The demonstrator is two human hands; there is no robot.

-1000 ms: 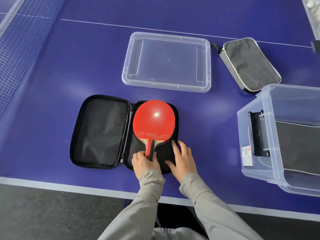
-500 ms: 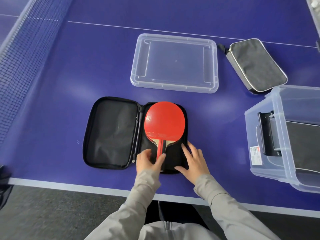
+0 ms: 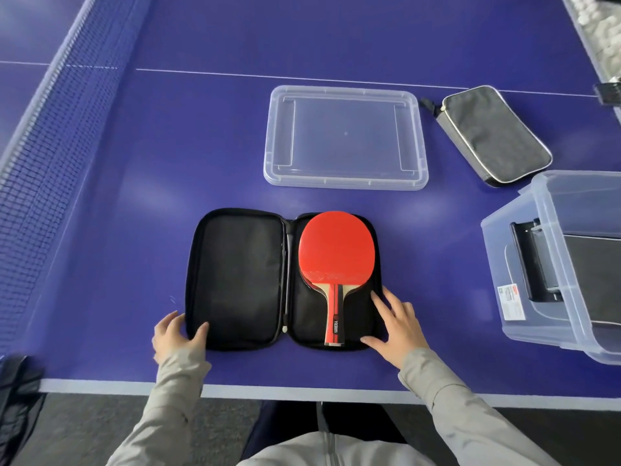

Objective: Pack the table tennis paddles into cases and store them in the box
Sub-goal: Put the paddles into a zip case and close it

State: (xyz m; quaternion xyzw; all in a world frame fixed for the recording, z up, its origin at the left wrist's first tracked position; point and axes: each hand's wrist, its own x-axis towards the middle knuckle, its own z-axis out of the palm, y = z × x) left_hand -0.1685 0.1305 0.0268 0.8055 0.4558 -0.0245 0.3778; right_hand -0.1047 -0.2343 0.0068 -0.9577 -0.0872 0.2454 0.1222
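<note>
A black zip case (image 3: pixel 235 280) lies open flat near the table's front edge. A red paddle (image 3: pixel 334 255) lies in its right half, handle toward me. My left hand (image 3: pixel 176 332) grips the near left corner of the case's empty left flap, thumb on the lining. My right hand (image 3: pixel 396 322) rests with spread fingers on the near right corner of the case, beside the paddle's handle. A clear storage box (image 3: pixel 551 274) at the right holds a dark case (image 3: pixel 591 267). A grey closed case (image 3: pixel 494 132) lies behind the box.
The box's clear lid (image 3: pixel 346 137) lies upside down beyond the open case. The table's net (image 3: pixel 37 163) runs along the left. A bin of white balls (image 3: pixel 601 21) sits at the far right corner. The table's white front edge (image 3: pixel 302 390) is just below my wrists.
My left hand let go of the paddle's handle and moved left to the corner of the case's empty flap. The paddle now lies free in the right half. My right hand has kept its place.
</note>
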